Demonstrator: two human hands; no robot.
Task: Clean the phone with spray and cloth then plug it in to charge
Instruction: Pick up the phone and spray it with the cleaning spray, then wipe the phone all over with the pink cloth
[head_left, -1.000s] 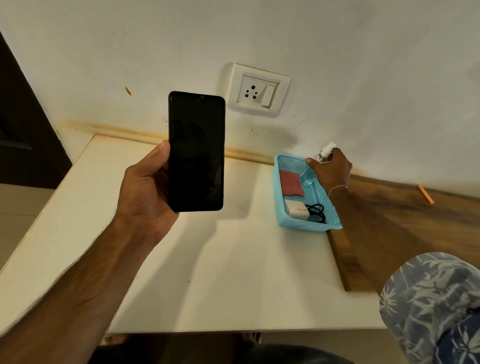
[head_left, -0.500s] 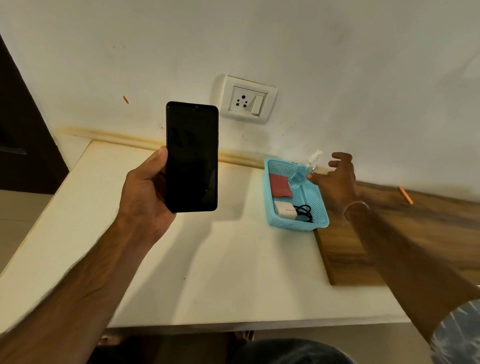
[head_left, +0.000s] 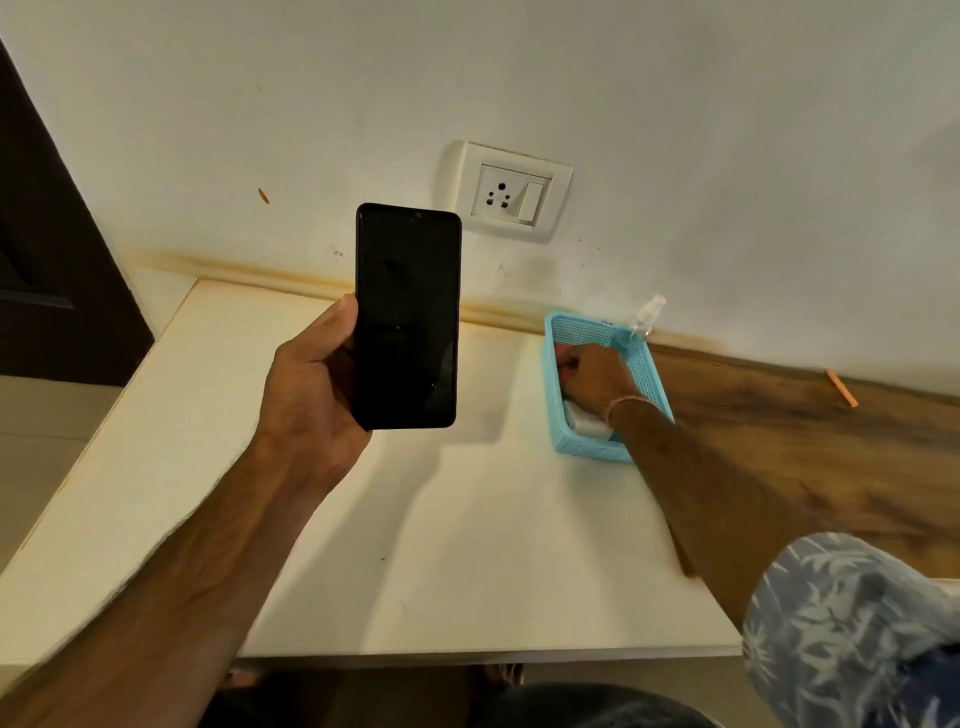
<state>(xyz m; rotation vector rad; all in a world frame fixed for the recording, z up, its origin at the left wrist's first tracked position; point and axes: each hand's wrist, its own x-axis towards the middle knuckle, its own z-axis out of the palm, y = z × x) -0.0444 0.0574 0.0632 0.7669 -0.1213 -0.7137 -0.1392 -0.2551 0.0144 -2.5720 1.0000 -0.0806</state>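
Table top (head_left: 441, 545), pale and bare, fills the middle of the frame, and a dark wooden board (head_left: 810, 441) lies on its right part. Above, on the wall, sits a white socket (head_left: 511, 195) with a switch.

At centre, the left hand (head_left: 311, 395) grips the phone (head_left: 408, 317) by its lower left edge, upright, with the dark screen toward the camera. The phone is stiff, smooth and probably slippery, with glass that can crack, so I think holding it by both long edges is safer.

At centre right, the right hand (head_left: 592, 374) reaches into the blue basket (head_left: 587, 447), fingers curled on the red cloth (head_left: 563, 356); I cannot tell if it already pinches it. The cloth should be soft and light. A white charger (head_left: 584, 423) lies below the wrist. The small clear spray bottle (head_left: 644, 319) stands at the basket's far corner.
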